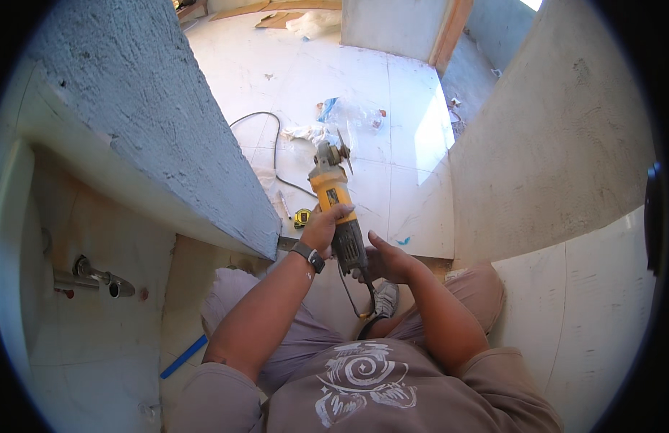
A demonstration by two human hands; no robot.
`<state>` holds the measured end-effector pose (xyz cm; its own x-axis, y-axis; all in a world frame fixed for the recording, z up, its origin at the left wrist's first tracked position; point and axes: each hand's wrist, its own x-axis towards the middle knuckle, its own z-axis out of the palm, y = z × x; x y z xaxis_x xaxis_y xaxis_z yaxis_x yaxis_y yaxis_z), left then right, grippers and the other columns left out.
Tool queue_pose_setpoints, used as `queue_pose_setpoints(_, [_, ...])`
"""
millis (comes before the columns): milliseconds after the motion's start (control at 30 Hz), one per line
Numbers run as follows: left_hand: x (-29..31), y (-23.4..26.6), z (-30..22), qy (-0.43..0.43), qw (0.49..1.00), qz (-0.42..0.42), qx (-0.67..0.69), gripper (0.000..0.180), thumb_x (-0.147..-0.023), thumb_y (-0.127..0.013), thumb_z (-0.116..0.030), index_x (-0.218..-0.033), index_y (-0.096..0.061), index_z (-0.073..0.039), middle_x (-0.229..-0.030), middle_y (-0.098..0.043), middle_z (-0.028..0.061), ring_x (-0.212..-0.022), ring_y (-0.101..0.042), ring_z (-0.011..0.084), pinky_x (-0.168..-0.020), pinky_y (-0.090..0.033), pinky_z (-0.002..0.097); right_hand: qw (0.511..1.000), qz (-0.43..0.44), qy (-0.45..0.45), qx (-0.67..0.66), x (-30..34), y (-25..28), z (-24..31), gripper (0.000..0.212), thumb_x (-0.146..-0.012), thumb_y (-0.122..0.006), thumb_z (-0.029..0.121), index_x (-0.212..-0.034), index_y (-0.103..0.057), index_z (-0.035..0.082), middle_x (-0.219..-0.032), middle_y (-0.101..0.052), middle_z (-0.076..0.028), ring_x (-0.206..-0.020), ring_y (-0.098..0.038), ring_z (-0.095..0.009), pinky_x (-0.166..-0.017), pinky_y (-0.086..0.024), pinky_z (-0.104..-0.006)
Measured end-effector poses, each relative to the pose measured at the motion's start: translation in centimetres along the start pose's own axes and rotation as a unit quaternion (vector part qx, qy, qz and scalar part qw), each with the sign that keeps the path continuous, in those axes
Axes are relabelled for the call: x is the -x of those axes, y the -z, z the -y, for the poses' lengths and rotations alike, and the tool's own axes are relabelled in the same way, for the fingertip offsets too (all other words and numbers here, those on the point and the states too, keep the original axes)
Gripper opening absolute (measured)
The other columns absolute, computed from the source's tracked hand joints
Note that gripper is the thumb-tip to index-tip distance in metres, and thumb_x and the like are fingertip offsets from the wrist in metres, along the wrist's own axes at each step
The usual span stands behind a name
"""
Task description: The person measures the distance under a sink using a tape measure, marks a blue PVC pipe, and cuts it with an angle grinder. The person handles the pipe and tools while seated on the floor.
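A yellow and black angle grinder point(332, 190) points away from me, its thin cutting disc point(346, 153) standing on edge at the far end. My left hand point(323, 229), with a watch on the wrist, is closed around the middle of its body. Beside the dark rear end is my right hand point(392, 261), thumb raised and fingers apart; its fingertips are partly hidden, and I cannot tell whether they touch the tool. From the rear, the power cord point(346, 285) loops down near my shoe point(385, 298). A yellow and black tape measure point(302, 218) lies just left of the grinder.
A rough grey wall point(150, 108) rises on the left, a plastered wall point(558, 137) on the right. On the white tiled floor point(414, 195) lie a clear plastic bag point(356, 114) and a black cable point(278, 144). Pipe fittings point(103, 278) jut out at lower left, near a blue strip point(183, 356).
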<state>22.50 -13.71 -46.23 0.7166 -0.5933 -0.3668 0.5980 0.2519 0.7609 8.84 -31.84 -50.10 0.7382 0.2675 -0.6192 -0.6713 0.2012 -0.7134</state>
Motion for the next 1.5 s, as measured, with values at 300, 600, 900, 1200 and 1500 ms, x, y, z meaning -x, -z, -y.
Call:
queue_pose_setpoints(300, [0.8,-0.9,-1.5,-0.077,0.991,0.036,0.103,0.037,-0.096,-0.075,-0.022,-0.121,-0.057,-0.002,-0.102,-0.069,0.0115,-0.085,-0.074,0.0223,-0.079,-0.066,0.042,0.968,-0.148,0.196,-0.056,5.4,-1.5,0.7,0.056,-0.108,-0.063,0.037,-0.141,-0.058,-0.009,-0.123,-0.072,-0.019,-0.106,-0.073,-0.027,-0.098,-0.058,-0.0417])
queue_pose_setpoints(600, [0.8,-1.3,-0.6,-0.071,0.995,0.041,0.06,0.041,-0.092,-0.08,-0.011,-0.123,-0.054,-0.004,-0.095,-0.067,0.0086,-0.08,-0.073,0.0211,-0.071,-0.065,0.0379,0.993,-0.09,0.077,-0.024,4.8,-6.3,3.1,0.053,-0.106,-0.068,0.036,-0.134,-0.059,-0.008,-0.118,-0.072,-0.015,-0.1,-0.074,-0.022,-0.088,-0.062,-0.0344])
queue_pose_setpoints(900, [-0.4,-1.4,2.1,-0.063,0.997,-0.014,0.053,0.034,-0.089,-0.082,-0.01,-0.113,-0.059,-0.003,-0.091,-0.069,0.0071,-0.074,-0.071,0.0175,-0.066,-0.061,0.0336,0.984,-0.125,0.057,0.109,5.2,-5.6,2.8,0.06,-0.099,-0.077,0.039,-0.133,-0.057,-0.006,-0.115,-0.072,-0.017,-0.107,-0.073,-0.029,-0.093,-0.06,-0.0421])
queue_pose_setpoints(1200, [0.7,-1.8,4.9,-0.062,0.997,-0.003,-0.049,0.043,-0.095,-0.084,-0.017,-0.128,-0.059,-0.004,-0.112,-0.07,0.0054,-0.101,-0.069,0.0151,-0.09,-0.058,0.0323,0.911,-0.318,0.051,0.256,2.1,-8.2,4.4,0.088,-0.073,-0.091,0.035,-0.139,-0.047,-0.002,-0.114,-0.073,-0.028,-0.109,-0.074,-0.041,-0.094,-0.059,-0.0468])
queue_pose_setpoints(1500, [-4.5,9.6,4.8,0.128,0.754,0.095,-0.637,0.059,-0.088,-0.084,-0.036,-0.13,-0.07,0.002,-0.136,-0.069,0.0253,-0.131,-0.064,0.0354,-0.11,-0.051,0.0417,0.926,-0.303,0.035,0.222,-1.6,0.9,3.5,0.071,-0.065,-0.093,0.029,-0.119,-0.063,-0.007,-0.103,-0.073,-0.019,-0.094,-0.074,-0.029,-0.085,-0.059,-0.0399])
